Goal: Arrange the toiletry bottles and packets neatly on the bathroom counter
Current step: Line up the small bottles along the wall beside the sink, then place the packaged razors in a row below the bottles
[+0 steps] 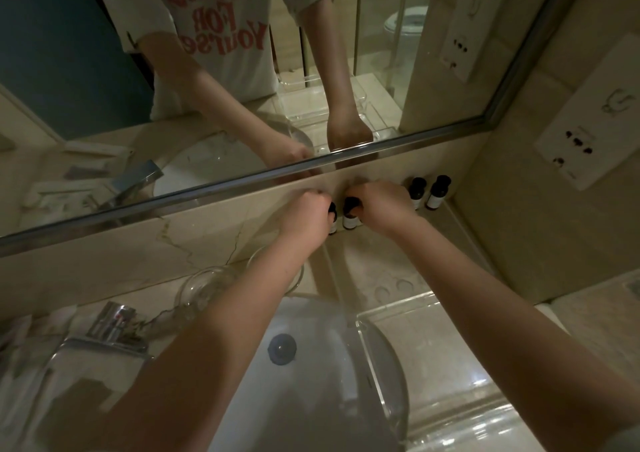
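Note:
Several small dark toiletry bottles with white labels stand against the marble backsplash under the mirror. My left hand (308, 214) grips one bottle (333, 221) by its top, most of it hidden behind my fingers. Right beside it, my right hand (377, 205) grips the cap of a second bottle (349, 217). Two more bottles (417, 193) (437, 192) stand upright and untouched in the counter's far right corner. Pale packets (17, 330) lie at the counter's left edge, blurred.
A white sink (311, 382) with a dark drain plug lies below my arms. A chrome tap (110, 323) and two glass tumblers (204, 287) stand to the left. A clear acrylic tray (450, 365) sits on the marble counter (391, 271) at right. A wall socket plate (585, 143) is above.

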Tool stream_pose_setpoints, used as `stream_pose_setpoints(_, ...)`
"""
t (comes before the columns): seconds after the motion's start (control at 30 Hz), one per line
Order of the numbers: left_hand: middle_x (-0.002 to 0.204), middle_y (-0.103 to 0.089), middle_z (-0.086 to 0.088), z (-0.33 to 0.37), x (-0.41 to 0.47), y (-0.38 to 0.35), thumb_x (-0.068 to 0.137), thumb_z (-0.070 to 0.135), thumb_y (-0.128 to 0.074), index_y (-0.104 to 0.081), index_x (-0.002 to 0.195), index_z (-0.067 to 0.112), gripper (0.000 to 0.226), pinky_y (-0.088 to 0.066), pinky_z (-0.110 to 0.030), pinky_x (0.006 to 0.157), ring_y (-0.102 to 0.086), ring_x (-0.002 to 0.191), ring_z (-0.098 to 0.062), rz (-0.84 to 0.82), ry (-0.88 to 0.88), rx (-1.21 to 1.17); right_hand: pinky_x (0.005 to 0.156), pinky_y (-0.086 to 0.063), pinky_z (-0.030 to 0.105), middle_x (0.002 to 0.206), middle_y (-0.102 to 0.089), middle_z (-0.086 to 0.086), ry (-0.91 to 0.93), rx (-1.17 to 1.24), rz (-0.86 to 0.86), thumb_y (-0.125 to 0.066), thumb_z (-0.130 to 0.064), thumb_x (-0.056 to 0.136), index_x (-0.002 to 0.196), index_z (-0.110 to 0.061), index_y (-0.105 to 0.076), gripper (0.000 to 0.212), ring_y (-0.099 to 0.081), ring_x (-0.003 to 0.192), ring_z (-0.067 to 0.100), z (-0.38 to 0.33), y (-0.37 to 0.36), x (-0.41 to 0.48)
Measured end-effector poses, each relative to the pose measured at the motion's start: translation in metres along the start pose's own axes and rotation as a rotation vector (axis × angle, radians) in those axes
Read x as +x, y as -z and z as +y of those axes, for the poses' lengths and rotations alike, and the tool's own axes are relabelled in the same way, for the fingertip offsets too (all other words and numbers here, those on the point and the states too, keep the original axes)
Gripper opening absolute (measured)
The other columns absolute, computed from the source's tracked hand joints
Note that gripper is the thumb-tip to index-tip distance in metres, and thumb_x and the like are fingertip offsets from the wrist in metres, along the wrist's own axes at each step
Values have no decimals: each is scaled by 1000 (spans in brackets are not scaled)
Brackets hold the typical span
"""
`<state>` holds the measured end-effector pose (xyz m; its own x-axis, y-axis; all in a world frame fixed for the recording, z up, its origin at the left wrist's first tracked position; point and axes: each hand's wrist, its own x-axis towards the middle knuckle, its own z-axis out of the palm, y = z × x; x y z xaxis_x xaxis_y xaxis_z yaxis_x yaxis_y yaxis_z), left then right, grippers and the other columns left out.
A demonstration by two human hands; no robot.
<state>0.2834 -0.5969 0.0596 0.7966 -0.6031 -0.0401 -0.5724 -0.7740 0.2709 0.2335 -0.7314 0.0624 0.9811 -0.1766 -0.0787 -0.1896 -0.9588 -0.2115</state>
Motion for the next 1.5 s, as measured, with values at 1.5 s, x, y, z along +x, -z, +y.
stream_pose_setpoints(1.5,115,-61,-13,-94,-272,55,86,34,-54,-60,111,10,35,-45,-39,88,-53,112,-33,84,187,58,83,-47,36,122,-59,5,117,-3,92,-52,-34,89,127,-19,-52,41,-55,109,27,-174,-21,-203)
